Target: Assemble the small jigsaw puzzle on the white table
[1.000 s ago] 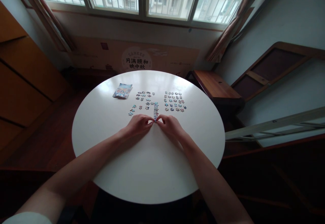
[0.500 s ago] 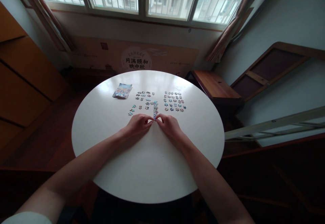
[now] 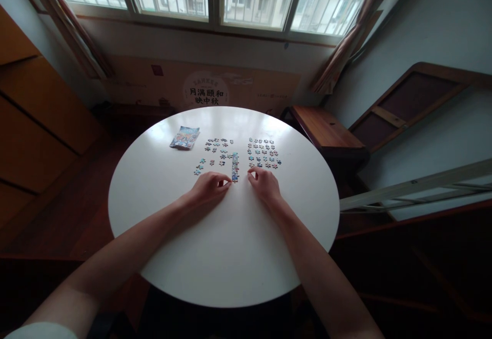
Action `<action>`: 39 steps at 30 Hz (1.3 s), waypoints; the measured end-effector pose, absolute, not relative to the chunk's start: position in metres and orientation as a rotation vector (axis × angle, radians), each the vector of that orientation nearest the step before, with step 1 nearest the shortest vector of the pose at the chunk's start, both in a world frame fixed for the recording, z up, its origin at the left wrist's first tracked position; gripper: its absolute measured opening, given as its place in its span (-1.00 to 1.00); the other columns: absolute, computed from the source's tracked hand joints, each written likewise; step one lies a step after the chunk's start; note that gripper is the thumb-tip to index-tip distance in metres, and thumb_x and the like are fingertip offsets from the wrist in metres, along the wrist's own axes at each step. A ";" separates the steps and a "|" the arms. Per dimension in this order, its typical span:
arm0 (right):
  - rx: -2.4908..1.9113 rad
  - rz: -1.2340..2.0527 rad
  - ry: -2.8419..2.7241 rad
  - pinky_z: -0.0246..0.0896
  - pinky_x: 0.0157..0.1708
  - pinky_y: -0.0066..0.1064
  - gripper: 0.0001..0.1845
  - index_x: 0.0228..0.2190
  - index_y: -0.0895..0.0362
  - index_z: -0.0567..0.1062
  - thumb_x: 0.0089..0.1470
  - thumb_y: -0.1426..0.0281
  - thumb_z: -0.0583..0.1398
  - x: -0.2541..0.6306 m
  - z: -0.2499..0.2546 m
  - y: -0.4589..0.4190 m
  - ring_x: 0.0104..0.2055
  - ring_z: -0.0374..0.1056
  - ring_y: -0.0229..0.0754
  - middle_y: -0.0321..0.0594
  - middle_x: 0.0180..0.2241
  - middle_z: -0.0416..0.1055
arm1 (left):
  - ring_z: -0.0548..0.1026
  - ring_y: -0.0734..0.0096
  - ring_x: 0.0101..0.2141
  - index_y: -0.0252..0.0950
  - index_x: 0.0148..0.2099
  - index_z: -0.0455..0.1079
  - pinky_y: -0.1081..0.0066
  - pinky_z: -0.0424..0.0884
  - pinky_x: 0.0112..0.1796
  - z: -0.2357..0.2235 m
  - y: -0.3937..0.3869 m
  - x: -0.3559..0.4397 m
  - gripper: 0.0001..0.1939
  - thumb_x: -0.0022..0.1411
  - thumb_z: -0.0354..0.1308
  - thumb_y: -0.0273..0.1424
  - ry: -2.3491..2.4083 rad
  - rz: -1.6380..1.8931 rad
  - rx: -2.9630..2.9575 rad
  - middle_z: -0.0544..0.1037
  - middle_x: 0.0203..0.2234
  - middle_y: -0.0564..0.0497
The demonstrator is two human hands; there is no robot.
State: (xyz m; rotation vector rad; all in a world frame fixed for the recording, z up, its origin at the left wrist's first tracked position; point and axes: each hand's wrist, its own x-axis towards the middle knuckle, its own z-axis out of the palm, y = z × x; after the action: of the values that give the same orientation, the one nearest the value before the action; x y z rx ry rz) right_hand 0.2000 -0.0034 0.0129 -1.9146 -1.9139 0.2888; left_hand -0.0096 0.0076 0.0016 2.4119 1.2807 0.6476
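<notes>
A narrow strip of joined jigsaw puzzle pieces point(image 3: 234, 166) lies upright in the middle of the white round table. My left hand point(image 3: 210, 186) rests at the strip's lower left edge, thumb and index finger pinched together on its bottom corner. A short gap parts my right hand point(image 3: 264, 183) from the strip; its thumb and index finger are slightly apart, with nothing visible between them. Just beyond it lie loose jigsaw pieces point(image 3: 260, 164) in several rows. More scattered pieces point(image 3: 211, 163) lie beyond my left hand.
A colourful printed packet point(image 3: 185, 138) lies at the back left of the white table point(image 3: 226, 257). Behind the table's right side stands a wooden bench point(image 3: 326, 128). A printed cardboard panel point(image 3: 142, 80) leans under the window.
My right hand has let go of the strip's lower end and moved right, towards the rows of loose pieces. My left hand has stayed at the strip.
</notes>
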 end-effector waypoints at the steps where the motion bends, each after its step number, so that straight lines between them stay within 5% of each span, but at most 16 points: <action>1: -1.929 0.297 -1.917 0.08 -0.39 -0.43 -0.74 -0.21 0.04 0.56 0.15 0.30 0.11 0.201 0.013 -0.003 -0.38 0.36 -0.18 -0.22 -0.41 0.50 | 0.40 0.51 -0.55 -0.20 -0.21 0.59 0.52 0.19 -0.45 0.002 0.007 -0.009 -0.78 0.23 0.12 -0.31 1.286 0.647 2.410 0.54 -0.57 0.08; 15: -1.902 0.397 -1.976 0.00 -0.44 -0.44 -0.74 -0.18 0.00 0.54 0.16 0.25 0.11 0.200 0.016 -0.006 -0.45 0.31 -0.22 -0.28 -0.47 0.48 | 0.38 0.52 -0.56 -0.18 -0.20 0.59 0.52 0.18 -0.46 0.000 0.008 -0.010 -0.77 0.25 0.10 -0.30 1.258 0.628 2.429 0.50 -0.60 0.09; 26: -1.890 0.391 -1.976 -0.01 -0.44 -0.44 -0.75 -0.20 0.01 0.55 0.16 0.26 0.12 0.201 0.015 -0.005 -0.44 0.32 -0.23 -0.28 -0.46 0.48 | 0.51 0.49 -0.39 -0.32 -0.03 0.47 0.47 0.43 -0.36 0.031 0.052 -0.032 -0.71 0.22 0.12 -0.37 1.445 1.213 2.132 0.52 -0.20 -0.06; 39: -1.876 0.416 -1.959 0.00 -0.43 -0.44 -0.75 -0.20 0.01 0.55 0.16 0.27 0.11 0.202 0.015 -0.005 -0.42 0.33 -0.22 -0.28 -0.45 0.49 | 0.51 0.19 -0.20 -0.29 -0.10 0.55 0.30 0.37 -0.20 0.056 0.169 -0.037 -0.75 0.21 0.12 -0.45 1.857 0.357 2.371 0.59 -0.23 -0.16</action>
State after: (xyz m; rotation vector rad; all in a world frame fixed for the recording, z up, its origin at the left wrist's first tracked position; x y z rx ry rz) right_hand 0.2017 -0.0046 0.0151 -1.8755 -1.9588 0.4165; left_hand -0.0374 0.1690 0.0559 2.3710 1.8572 0.3571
